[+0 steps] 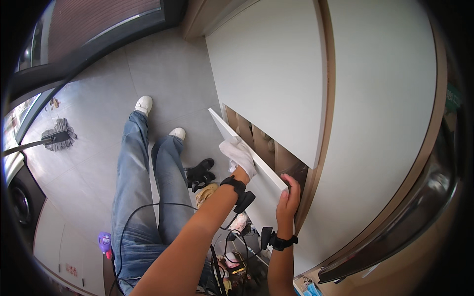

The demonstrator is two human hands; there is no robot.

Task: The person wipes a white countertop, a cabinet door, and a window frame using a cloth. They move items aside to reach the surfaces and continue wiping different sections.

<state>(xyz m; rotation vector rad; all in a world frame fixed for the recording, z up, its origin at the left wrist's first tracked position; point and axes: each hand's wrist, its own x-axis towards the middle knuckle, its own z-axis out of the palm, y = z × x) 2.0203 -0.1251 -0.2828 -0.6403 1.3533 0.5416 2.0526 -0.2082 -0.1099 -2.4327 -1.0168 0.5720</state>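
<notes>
A white cloth (240,153) covers the fingers of my left hand (240,174) and lies against the front of a tilted white cabinet door (261,190), near its top edge. My right hand (289,194) grips the near corner of this door, fingertips over the edge and thumb on the front. The door leans outward from a tall white cabinet (266,70). Behind it shows a brown compartment (285,157) with dividers and what look like shoes (271,144). The fingers under the cloth are mostly hidden.
Black sandals (200,173) and tan shoes (206,194) lie on the grey tiled floor (92,148). A cable (127,225) loops across my jeans. A grey mop (59,135), a purple bottle (104,241) and clutter (235,261) are around me. Another white panel (377,111) stands at right.
</notes>
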